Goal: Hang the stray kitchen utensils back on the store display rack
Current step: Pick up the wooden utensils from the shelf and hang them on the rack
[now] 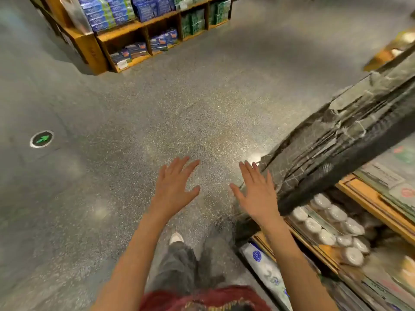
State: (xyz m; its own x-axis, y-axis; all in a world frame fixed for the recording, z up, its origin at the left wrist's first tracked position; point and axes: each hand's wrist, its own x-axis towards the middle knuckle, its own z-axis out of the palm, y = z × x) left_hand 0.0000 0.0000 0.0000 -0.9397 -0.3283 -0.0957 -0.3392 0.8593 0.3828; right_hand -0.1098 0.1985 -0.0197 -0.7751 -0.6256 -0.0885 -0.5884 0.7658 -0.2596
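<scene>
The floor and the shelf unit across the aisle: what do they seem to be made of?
Floor: probably polished terrazzo or speckled concrete; grey with fine light flecks and glossy reflections of lamps.
Shelf unit: looks like wood with a warm orange-brown stain or varnish; thick boards and a plain box form. Grain is too blurred to confirm.

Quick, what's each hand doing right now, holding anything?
Left hand: open, fingers spread, holding nothing.
Right hand: open, fingers straight, holding nothing.

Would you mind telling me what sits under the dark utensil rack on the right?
Under the utensil rack, rows of white round lids fill a wooden shelf. The rack hides whatever lies further back.
</scene>
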